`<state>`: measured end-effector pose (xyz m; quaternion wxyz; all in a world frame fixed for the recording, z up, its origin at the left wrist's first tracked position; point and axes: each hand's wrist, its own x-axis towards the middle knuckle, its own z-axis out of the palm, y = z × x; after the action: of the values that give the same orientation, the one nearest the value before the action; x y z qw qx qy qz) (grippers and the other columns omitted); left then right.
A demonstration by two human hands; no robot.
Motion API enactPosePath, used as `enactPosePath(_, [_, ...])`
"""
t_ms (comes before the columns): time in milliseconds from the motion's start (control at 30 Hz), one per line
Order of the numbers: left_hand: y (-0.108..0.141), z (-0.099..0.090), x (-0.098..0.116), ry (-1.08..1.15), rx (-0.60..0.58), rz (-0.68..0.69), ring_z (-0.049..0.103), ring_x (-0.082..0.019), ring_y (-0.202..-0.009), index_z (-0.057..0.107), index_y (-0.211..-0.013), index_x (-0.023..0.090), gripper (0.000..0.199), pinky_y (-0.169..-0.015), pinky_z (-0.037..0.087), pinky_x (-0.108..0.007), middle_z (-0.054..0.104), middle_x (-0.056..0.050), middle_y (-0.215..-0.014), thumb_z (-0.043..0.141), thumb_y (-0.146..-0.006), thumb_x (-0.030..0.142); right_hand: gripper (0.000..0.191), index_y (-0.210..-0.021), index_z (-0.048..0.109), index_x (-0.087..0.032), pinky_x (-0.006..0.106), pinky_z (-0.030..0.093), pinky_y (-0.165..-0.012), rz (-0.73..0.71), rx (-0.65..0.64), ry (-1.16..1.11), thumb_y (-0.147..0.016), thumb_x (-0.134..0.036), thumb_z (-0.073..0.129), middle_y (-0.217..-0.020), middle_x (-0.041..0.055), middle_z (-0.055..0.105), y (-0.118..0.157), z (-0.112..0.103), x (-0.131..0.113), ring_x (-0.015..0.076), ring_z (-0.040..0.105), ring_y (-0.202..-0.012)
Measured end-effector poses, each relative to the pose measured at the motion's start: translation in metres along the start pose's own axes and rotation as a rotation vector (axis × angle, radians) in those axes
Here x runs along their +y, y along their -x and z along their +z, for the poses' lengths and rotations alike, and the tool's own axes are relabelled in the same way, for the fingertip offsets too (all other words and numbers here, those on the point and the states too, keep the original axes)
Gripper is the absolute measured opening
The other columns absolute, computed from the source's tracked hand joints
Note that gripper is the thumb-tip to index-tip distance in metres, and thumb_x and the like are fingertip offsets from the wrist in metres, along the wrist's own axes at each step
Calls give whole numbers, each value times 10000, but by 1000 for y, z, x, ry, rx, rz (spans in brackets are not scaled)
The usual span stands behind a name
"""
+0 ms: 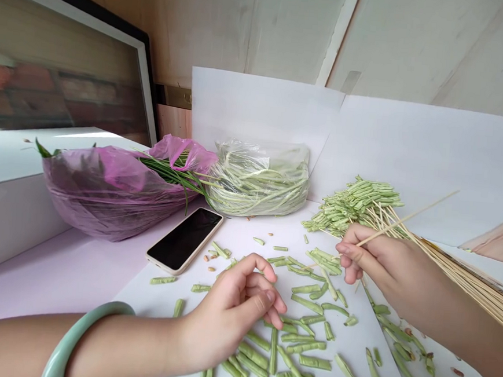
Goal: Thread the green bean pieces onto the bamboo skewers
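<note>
My left hand [237,306], with a pale green bangle [78,337] on its arm, hovers over cut green bean pieces [308,347] on a white sheet; its fingers are loosely curled and apart, holding nothing. Pinched between the thumb and fingers of my right hand [372,259] is a thin wooden skewer [410,217], slanting up to the right. Just behind that hand lies a pile of bean pieces threaded on skewers [359,203]. More bare skewer ends [471,278] stretch to the right, partly hidden by my right forearm.
A black-screened phone [184,238] lies left of centre. Behind it are a purple bag of greens [116,192] and a clear bag of long beans [261,180]. White boards [415,149] stand at the back. Bean scraps [404,346] lie at the lower right.
</note>
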<state>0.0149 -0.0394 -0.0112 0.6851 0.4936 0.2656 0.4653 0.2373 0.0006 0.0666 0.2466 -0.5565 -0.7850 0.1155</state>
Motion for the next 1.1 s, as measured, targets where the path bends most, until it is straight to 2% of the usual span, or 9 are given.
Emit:
enactPosePath(100, [0, 0, 0, -2, 0, -4, 604, -115, -667, 431, -896, 171, 231, -677, 446, -263, 610, -30, -773, 576, -837, 340, 363, -638, 475, -215, 266, 366, -510, -30, -98, 64, -906, -419, 341, -554, -11, 602, -11, -3, -6, 158, 547, -513])
enactPosePath(300, [-1, -1, -1, 7, 12, -12, 611, -120, -664, 441, -878, 170, 209, -669, 449, -258, 618, -37, -766, 579, -837, 321, 354, -650, 484, -216, 231, 357, -475, -27, -171, 83, -919, -412, 364, -522, -41, 599, -31, -7, -13, 128, 547, -483])
enactPosePath(500, [-2, 0, 1, 5, 19, -37, 606, -110, -657, 438, -880, 170, 197, -668, 447, -251, 614, -30, -765, 574, -842, 307, 361, -647, 500, -205, 216, 356, -456, -44, -214, 85, -919, -421, 402, -528, -31, 602, -46, -7, -10, 114, 543, -483])
enactPosePath(667, [-3, 1, 2, -1, 20, -47, 604, -111, -655, 446, -864, 167, 184, -663, 446, -253, 616, -31, -760, 569, -845, 303, 356, -645, 484, -199, 220, 392, -514, -14, -266, 42, -929, -389, 382, -517, -34, 599, -54, -6, -9, 120, 581, -517])
enactPosePath(900, [-3, -2, -2, 6, 32, -46, 607, -120, -670, 464, -886, 173, 134, -663, 448, -260, 615, -30, -769, 548, -860, 273, 326, -662, 473, -186, 218, 398, -535, 3, -257, -48, -927, -360, 396, -512, -29, 595, -57, -3, 0, 112, 581, -509])
enactPosePath(1100, [-4, -4, -2, 45, 31, -23, 607, -125, -691, 481, -880, 168, 145, -678, 464, -265, 605, -28, -763, 571, -845, 277, 360, -670, 497, -174, 211, 421, -517, -33, -232, -183, -902, -444, 447, -549, -8, 585, -60, -4, 14, 107, 567, -490])
